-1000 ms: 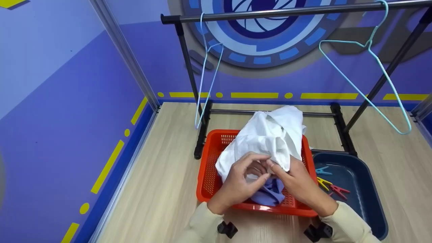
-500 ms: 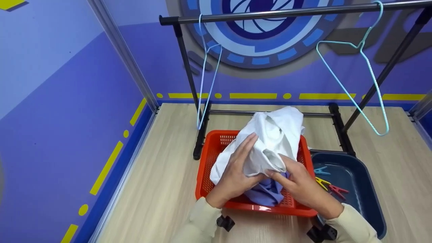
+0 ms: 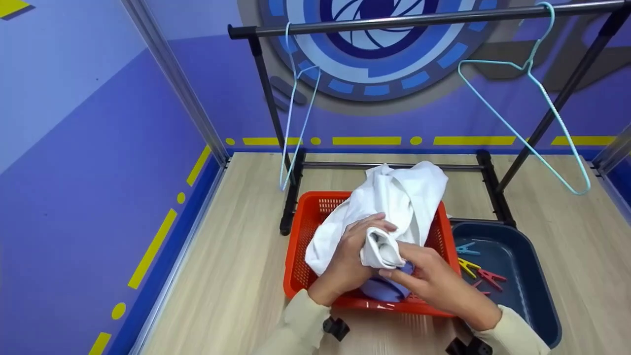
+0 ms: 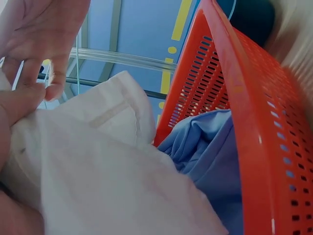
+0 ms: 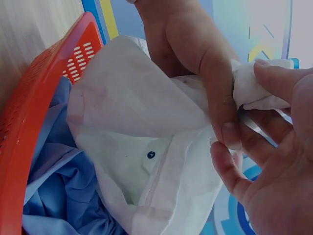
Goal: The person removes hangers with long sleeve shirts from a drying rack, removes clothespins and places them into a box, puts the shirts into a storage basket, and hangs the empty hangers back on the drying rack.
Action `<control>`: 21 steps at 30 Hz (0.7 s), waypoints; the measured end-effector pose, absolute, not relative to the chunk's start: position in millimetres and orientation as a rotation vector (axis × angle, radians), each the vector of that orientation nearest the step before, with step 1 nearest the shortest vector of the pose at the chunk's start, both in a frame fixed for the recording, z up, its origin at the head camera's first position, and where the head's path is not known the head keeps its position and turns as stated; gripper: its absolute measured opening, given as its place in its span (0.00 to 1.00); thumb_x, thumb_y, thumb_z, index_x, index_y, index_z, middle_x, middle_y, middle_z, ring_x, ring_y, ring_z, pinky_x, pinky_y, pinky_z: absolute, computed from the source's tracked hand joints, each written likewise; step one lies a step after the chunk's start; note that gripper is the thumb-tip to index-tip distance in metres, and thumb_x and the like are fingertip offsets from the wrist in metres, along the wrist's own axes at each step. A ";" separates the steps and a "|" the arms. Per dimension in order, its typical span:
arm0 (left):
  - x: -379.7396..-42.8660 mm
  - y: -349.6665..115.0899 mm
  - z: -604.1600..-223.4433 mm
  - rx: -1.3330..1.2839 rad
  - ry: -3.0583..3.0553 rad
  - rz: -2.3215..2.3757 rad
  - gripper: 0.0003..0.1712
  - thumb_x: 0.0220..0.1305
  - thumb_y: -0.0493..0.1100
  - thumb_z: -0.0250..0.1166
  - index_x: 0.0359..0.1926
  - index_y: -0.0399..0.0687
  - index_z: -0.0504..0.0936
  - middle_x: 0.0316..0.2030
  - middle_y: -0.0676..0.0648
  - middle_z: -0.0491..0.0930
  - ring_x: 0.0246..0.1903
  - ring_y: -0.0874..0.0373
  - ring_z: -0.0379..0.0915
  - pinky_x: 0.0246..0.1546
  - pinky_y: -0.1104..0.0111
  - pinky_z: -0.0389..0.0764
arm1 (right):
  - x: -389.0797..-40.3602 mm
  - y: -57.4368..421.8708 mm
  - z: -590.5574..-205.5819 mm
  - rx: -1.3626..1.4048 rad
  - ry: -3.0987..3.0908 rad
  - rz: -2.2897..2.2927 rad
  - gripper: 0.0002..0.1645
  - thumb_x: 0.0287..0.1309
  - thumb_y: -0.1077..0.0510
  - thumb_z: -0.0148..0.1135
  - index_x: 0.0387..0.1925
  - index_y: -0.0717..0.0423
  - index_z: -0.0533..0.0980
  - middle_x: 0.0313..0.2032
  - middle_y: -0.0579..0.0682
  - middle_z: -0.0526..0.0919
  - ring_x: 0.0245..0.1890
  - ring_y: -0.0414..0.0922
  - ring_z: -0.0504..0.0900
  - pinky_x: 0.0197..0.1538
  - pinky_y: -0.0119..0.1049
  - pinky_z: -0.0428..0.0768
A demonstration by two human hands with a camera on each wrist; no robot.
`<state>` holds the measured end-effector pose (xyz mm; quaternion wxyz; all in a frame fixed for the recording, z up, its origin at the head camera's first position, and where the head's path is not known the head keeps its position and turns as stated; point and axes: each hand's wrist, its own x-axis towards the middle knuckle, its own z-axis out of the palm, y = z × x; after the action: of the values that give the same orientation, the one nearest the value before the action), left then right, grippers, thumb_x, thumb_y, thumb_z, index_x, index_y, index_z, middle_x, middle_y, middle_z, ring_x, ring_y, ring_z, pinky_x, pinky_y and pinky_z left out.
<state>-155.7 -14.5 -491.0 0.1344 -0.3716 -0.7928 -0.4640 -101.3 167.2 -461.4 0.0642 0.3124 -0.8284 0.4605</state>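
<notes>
A white shirt (image 3: 409,197) lies bunched across the red basket (image 3: 295,246), its far part reaching past the back rim. My left hand (image 3: 347,254) is wrapped around a gathered, tube-like end of it, whose opening faces me. At the right side of that opening, my right hand (image 3: 426,276) pinches the edge between thumb and fingers. Both hands meet at the cloth in the right wrist view, where a dark button (image 5: 151,154) shows on the shirt. Under the hands, a blue-violet cloth (image 3: 384,291) lies crumpled in the basket, partly hidden.
A dark tray (image 3: 525,256) right of the basket holds several clothespins (image 3: 490,278). Behind stands a black garment rack (image 3: 394,22) with two light-blue hangers, one at left (image 3: 292,128) and one at right (image 3: 503,121). A patterned wall (image 3: 162,162) closes the left side.
The left hand has gone from curled beside the cloth, through spread fingers, to a grip around the shirt's end. That end now turns its opening toward me. The right hand has shifted slightly lower.
</notes>
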 end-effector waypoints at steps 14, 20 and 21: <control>-157.5 -16.6 -492.6 -0.923 -2.254 -1.301 0.23 0.50 0.35 0.71 0.49 0.44 0.79 0.50 0.46 0.82 0.57 0.56 0.75 0.62 0.65 0.70 | -96.7 193.6 -477.4 0.563 -2.465 1.390 0.23 0.55 0.61 0.68 0.51 0.39 0.79 0.51 0.40 0.83 0.54 0.33 0.79 0.55 0.18 0.72; -157.9 -18.8 -493.8 -0.897 -2.191 -1.279 0.23 0.47 0.36 0.71 0.47 0.41 0.78 0.45 0.46 0.82 0.50 0.55 0.77 0.57 0.65 0.73 | -103.1 210.8 -499.4 0.266 -2.582 1.256 0.17 0.58 0.54 0.67 0.49 0.37 0.80 0.52 0.37 0.82 0.54 0.27 0.76 0.55 0.23 0.74; -157.9 -19.2 -494.1 -0.896 -2.183 -1.272 0.22 0.47 0.36 0.71 0.46 0.41 0.78 0.44 0.46 0.82 0.49 0.55 0.77 0.56 0.65 0.73 | -104.2 213.1 -503.1 0.222 -2.592 1.232 0.16 0.58 0.53 0.66 0.49 0.38 0.80 0.52 0.38 0.82 0.55 0.29 0.75 0.56 0.28 0.76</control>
<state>-157.9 -19.2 -494.1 0.2283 -0.3255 -0.7929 -0.4618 -104.2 213.1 -503.1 0.1313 0.0765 -0.8927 0.4242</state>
